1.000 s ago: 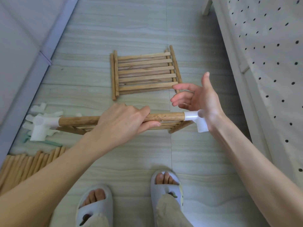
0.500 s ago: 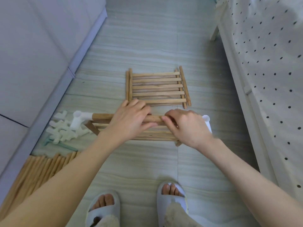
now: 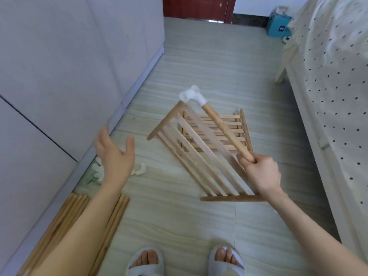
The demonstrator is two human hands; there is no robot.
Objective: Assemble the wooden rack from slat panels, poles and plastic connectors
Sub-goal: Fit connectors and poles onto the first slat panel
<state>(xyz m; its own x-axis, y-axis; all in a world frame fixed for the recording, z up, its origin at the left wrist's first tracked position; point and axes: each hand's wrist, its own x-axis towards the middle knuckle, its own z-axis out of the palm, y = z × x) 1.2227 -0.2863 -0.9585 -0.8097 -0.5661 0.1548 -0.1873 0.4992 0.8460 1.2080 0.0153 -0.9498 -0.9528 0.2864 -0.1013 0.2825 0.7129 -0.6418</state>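
Head view. We held the pole (image 3: 227, 132) in our right hand (image 3: 258, 172), fingers clenched round its near end; a white connector (image 3: 192, 96) capped the far end, w/ a slat panel (image 3: 197, 156) hanging from it, lifted off the floor. Left hand (image 3: 114, 154) was released, fingers spread, holding nothing. Second panel (image 3: 217, 132) lay on the floor beneath. Risk, in our judgement: a one-handed hold could let the panel swing & pull out of the connector. No containers seen; spare connectors (image 3: 139, 170) & poles (image 3: 65, 216) lay loose.

Left hand (image 3: 114, 154) spread open in air; right hand (image 3: 259, 172) fisted, gripping.
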